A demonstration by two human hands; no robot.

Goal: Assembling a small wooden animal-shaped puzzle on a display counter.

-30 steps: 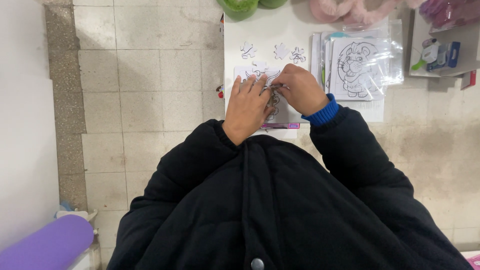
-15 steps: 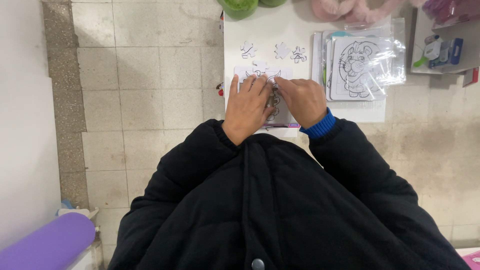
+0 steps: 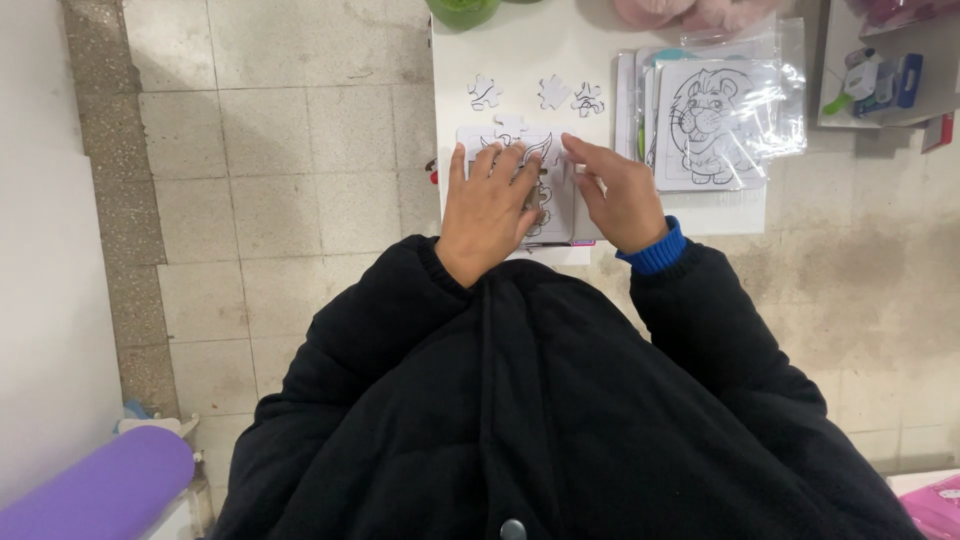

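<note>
A partly joined white jigsaw puzzle with black line art lies on a small white table. My left hand rests flat on it, fingers spread over the pieces. Beside it, my right hand touches the puzzle's right edge with fingers apart. Three loose puzzle pieces lie just beyond the hands. A clear bag holding a lion picture sheet sits to the right of my right hand.
A green round object and pink soft items stand at the table's far edge. A shelf with small packages is at the right. A purple roll lies at the lower left on the tiled floor.
Both hands have spread apart and flattened on the puzzle; earlier they were bunched together working a piece. The view has shifted slightly.
</note>
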